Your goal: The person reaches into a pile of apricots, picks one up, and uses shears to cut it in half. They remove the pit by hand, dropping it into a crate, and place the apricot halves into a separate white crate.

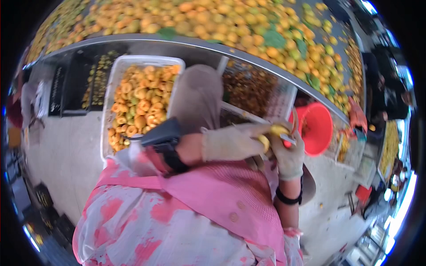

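Observation:
My left hand (pixel 233 141), in a pale glove, reaches across my lap with its fingers closed on a cut yellow apricot (pixel 278 130). A second yellow piece (pixel 263 143) shows under those fingers. My right hand (pixel 289 157), gloved too, meets it, closed around a small knife whose short metal blade (pixel 289 138) lies against the fruit. Something red shows by the blade; most of the handle is hidden. Just beyond the hands stands a red bucket (pixel 317 128). On my left, a white crate (pixel 108 128) holds halved, pitted apricots (pixel 144 99).
A metal-edged table (pixel 133 37) heaped with whole apricots (pixel 235 22) and some leaves crosses ahead. Beneath it sits a tray of brown pits (pixel 248 91). Black crates (pixel 73 86) stand at left. Other people (pixel 390 84) are at the far right.

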Demonstrator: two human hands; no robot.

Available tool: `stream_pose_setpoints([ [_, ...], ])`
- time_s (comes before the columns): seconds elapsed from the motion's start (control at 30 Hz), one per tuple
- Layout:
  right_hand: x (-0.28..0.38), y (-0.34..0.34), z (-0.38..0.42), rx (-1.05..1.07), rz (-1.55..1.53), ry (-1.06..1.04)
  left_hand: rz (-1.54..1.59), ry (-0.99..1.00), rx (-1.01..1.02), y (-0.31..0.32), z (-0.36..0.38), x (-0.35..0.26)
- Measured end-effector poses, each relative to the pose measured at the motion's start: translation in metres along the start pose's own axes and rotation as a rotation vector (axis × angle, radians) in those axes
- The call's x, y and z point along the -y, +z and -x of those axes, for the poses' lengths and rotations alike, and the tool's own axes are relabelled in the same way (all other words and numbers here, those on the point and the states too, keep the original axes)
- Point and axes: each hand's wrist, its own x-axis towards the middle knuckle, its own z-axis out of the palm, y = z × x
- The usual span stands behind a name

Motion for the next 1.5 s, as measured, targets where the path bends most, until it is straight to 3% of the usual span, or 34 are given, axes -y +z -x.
stream_pose_setpoints([
  [0.03, -0.008, -0.003, -0.005, -0.046, -0.01, -0.114, 0.092, 0.037, -0.012, -0.001, -0.002, -0.001],
  [0.17, 0.002, -0.016, -0.006, -0.093, -0.255, -0.006, 0.253, 0.025, 0.081, -0.01, -0.005, -0.009],
  [0.3, 0.003, -0.02, -0.001, -0.015, -0.361, 0.108, 0.223, 0.081, 0.003, -0.018, -0.009, 0.004],
  [0.4, 0.008, -0.018, 0.001, 0.113, -0.242, 0.124, 0.116, 0.145, -0.104, -0.015, -0.009, -0.002],
  [0.43, 0.008, -0.013, 0.0, 0.155, -0.203, 0.13, -0.239, 0.312, -0.127, -0.022, -0.017, 0.016],
  [0.47, 0.014, -0.007, 0.0, 0.189, -0.21, 0.107, -0.003, 0.194, -0.14, -0.014, -0.017, 0.01],
  [0.5, 0.02, -0.004, 0.001, 0.215, -0.213, 0.086, 0.04, 0.147, -0.091, -0.014, -0.015, 0.006],
  [0.7, 0.019, -0.003, 0.001, 0.3, -0.302, 0.021, 0.1, 0.204, -0.276, -0.041, 0.011, -0.005],
  [0.77, 0.019, -0.001, -0.001, 0.283, -0.304, 0.027, -0.078, 0.341, -0.599, -0.064, 0.029, -0.013],
  [0.9, 0.018, 0.005, -0.007, 0.181, -0.358, 0.026, -0.086, 0.451, -0.959, -0.134, 0.068, -0.014],
  [1.03, 0.022, 0.011, -0.01, 0.146, -0.284, 0.087, -0.001, 0.329, -1.333, -0.22, 0.078, 0.033],
  [1.07, 0.023, 0.013, -0.011, 0.133, -0.266, 0.111, 0.001, 0.332, -1.334, -0.25, 0.079, 0.054],
  [1.13, 0.024, 0.015, -0.012, 0.13, -0.263, 0.116, -0.571, 0.147, -1.235, -0.308, 0.081, 0.098],
  [1.17, 0.024, 0.015, -0.012, 0.124, -0.263, 0.123, -0.57, 0.148, -1.235, -0.311, 0.082, 0.103],
  [1.23, 0.023, 0.014, -0.013, 0.116, -0.271, 0.121, 0.098, 0.03, -1.154, -0.317, 0.08, 0.111],
  [1.27, 0.022, 0.012, -0.013, 0.106, -0.28, 0.124, -0.595, 0.093, -1.051, -0.323, 0.088, 0.118],
  [1.3, 0.021, 0.011, -0.012, 0.094, -0.283, 0.126, -0.599, 0.093, -1.039, -0.33, 0.086, 0.123],
  [1.37, 0.018, 0.008, -0.013, 0.105, -0.329, 0.099, -0.561, 0.539, -0.839, -0.324, 0.082, 0.112],
  [1.4, 0.017, 0.007, -0.014, 0.09, -0.335, 0.099, 0.289, 0.265, -0.872, -0.294, 0.077, 0.079],
  [1.43, 0.015, 0.007, -0.015, 0.069, -0.384, 0.106, 0.279, 0.259, -0.858, -0.261, 0.073, 0.053],
  [1.5, 0.014, 0.006, -0.018, 0.02, -0.443, 0.109, 0.017, 0.527, -0.872, -0.198, 0.067, 0.016],
])
